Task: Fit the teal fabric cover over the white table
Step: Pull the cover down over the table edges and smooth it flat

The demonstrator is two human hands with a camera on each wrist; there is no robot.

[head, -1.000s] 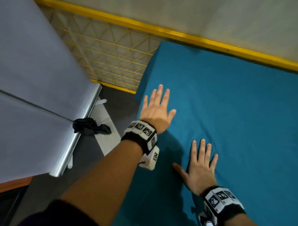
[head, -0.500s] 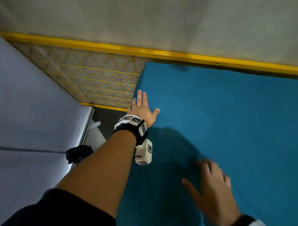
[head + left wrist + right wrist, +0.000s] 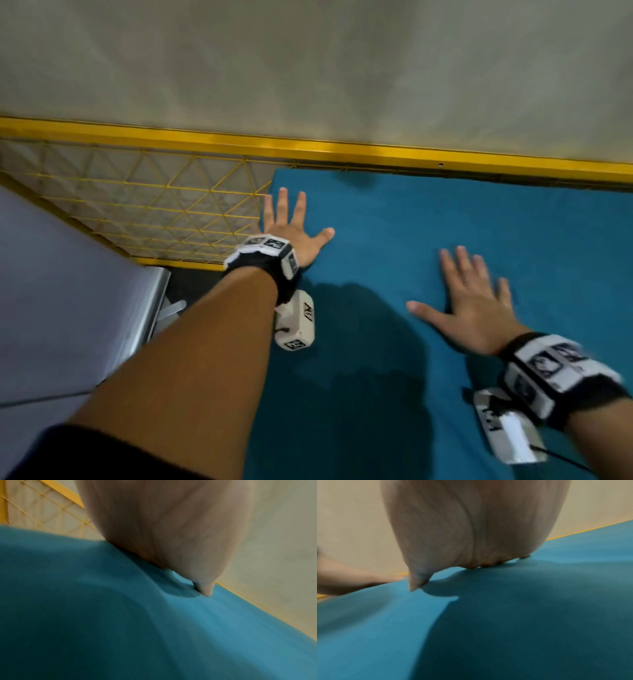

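both hands lie flat with fingers spread and hold nothing: the left hand (image 3: pixel 291 229) presses palm-down on the teal fabric cover (image 3: pixel 445 274) at its far left corner, fingertips reaching the edge where the cloth drops away, while the right hand (image 3: pixel 469 308) rests on the same surface nearer the person and to the right, well inside the covered top. the cover stretches over the whole top seen, so the white table itself is hidden beneath it; its far edge runs left to right just under the yellow rail (image 3: pixel 308 147), and its left edge runs away from the person beside the yellow wire mesh (image 3: pixel 154 205). the left hand is plainly the nearer to that corner, which lies just ahead of its fingers, so any tuck or pull-down there probably falls to it. the fabric looks matte, soft and slightly stretchy, mostly smooth, dimpling a little under the palm in the left wrist view. a pale grey surface with a metal edge (image 3: pixel 150 308) stands to the left
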